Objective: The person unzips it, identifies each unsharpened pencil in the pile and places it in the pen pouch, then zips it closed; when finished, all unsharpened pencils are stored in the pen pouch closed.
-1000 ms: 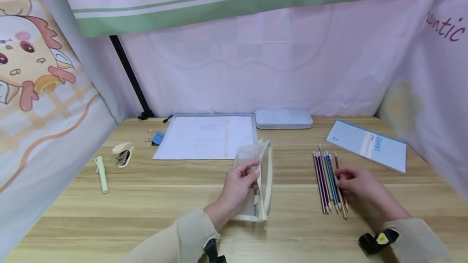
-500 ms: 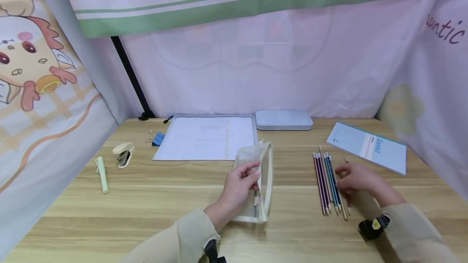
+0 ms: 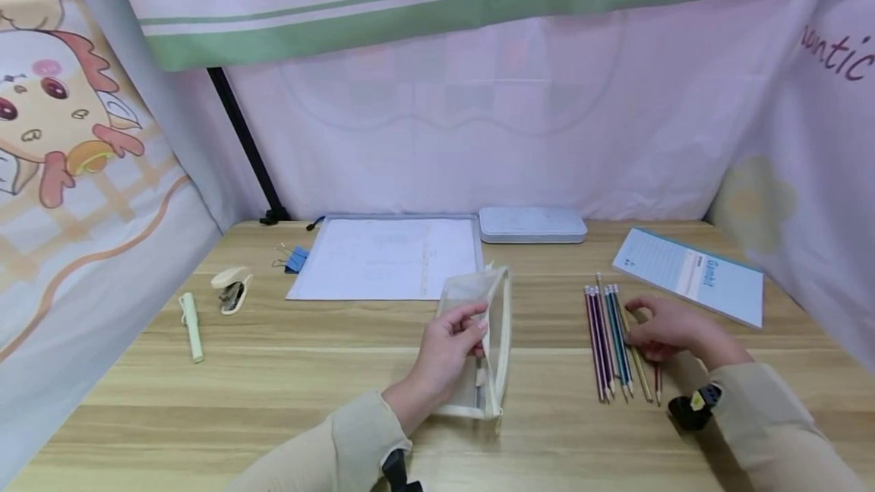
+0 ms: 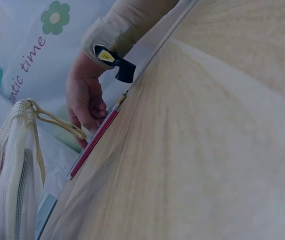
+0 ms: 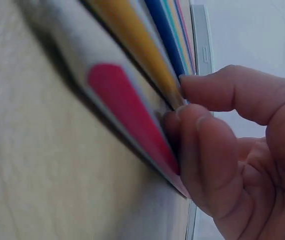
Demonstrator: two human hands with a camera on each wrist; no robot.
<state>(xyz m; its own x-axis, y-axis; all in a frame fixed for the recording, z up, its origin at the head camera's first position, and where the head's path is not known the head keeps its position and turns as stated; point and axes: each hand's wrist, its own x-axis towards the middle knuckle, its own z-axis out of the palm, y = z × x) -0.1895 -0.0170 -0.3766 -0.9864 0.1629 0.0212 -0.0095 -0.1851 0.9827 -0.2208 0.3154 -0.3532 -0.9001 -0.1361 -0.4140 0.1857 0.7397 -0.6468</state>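
Observation:
My left hand [image 3: 478, 325] grips a see-through mesh pencil pouch [image 3: 478, 298] with a cream zip, holding it upright on the wooden table [image 3: 273, 386]; the pouch [image 4: 12, 175] also shows in the left wrist view. To the right lies a row of several coloured pencils [image 3: 607, 340]. My right hand [image 3: 636, 332] rests at the row's right side, fingers curled. In the right wrist view its fingertips [image 5: 192, 125] pinch a red pencil [image 5: 127, 110] beside a yellow pencil [image 5: 132, 45]. That red pencil [image 3: 658, 386] lies slightly apart from the row.
At the back lie a clear folder with white paper [image 3: 386, 257], a white case [image 3: 532, 224] and a blue booklet [image 3: 690, 275]. On the left are blue binder clips [image 3: 295, 257], a stapler [image 3: 231, 288] and a pale green pen [image 3: 191, 317]. Fabric curtains close in the table.
My right hand has shifted slightly right and back along the pencils, drawing the red and yellow pencils out from the row. The left hand and pouch have stayed still.

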